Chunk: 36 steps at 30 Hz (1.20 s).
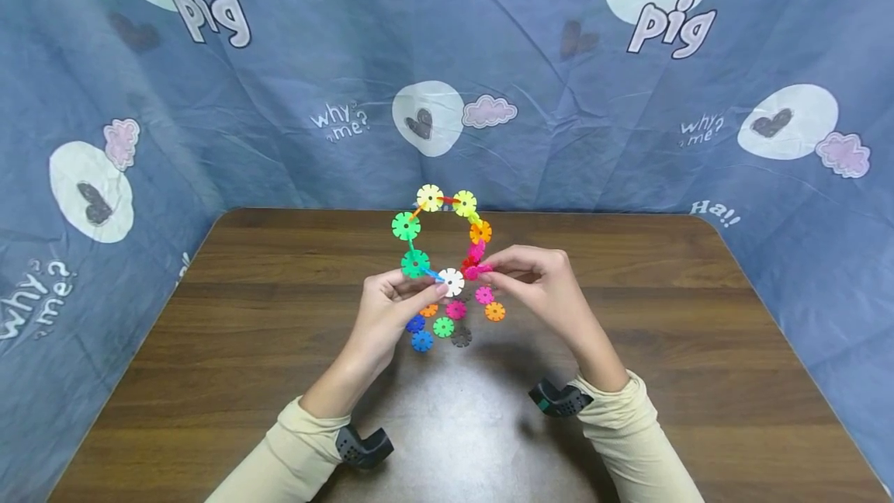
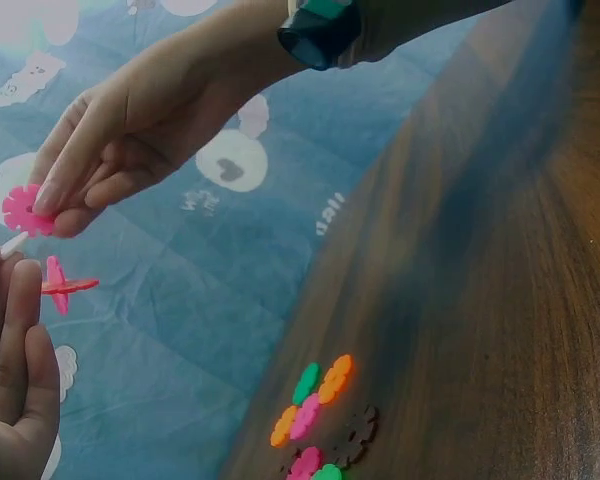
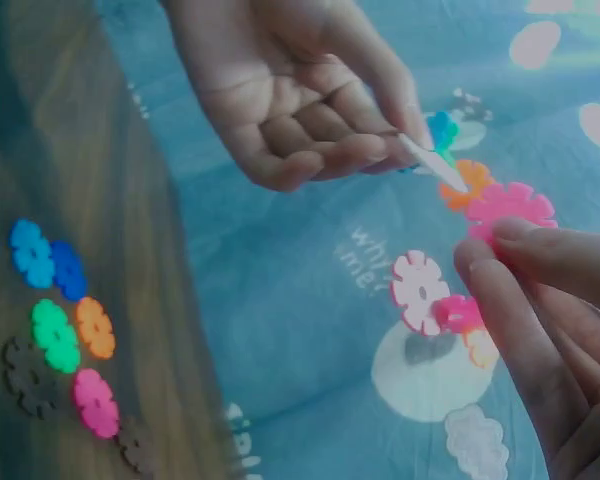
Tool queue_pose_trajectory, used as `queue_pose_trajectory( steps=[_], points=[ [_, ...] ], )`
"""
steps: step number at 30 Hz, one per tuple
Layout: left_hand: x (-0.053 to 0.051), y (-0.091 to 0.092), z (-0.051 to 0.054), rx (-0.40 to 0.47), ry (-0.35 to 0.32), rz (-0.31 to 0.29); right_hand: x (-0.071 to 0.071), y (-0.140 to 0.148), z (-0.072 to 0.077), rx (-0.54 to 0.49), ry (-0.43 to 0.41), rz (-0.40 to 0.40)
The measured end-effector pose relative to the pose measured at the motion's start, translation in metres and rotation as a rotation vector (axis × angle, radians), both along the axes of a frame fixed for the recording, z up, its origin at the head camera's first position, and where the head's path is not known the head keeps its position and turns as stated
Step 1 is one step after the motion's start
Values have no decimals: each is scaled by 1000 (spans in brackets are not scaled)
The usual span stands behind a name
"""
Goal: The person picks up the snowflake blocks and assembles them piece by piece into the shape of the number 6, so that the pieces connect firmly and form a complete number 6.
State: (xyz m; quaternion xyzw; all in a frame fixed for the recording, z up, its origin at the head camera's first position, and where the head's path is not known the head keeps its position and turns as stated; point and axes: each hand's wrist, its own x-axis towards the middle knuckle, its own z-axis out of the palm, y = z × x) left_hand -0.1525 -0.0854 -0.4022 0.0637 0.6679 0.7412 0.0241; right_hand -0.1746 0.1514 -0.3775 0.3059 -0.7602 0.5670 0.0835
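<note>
Though narrow — left grip (image 1: 382, 310) on white disc (image 1: 455, 279)

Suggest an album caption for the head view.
Left hand holds a colorful disc chain by its white disc; right hand pinches a pink disc.

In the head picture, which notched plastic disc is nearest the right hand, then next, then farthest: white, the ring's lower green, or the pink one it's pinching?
1. Pink disc: pinched by the right hand.
2. White disc: to its left, in the left hand.
3. Ring's lower green disc: farther left.
</note>
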Motion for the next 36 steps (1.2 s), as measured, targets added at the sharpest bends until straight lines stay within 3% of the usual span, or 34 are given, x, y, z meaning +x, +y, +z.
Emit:
queue_pose_trajectory(
  steps=[6,15,36],
  points=[
    [0,2,-1,-16,-10,1,0,2,-6,12,33,-29],
    [1,2,1,-8,-17,-6,-1,-1,-11,60,233,-43],
    [-1,-1,0,-31,1,-57,2,-7,-12,123,474,-20]
  ],
)
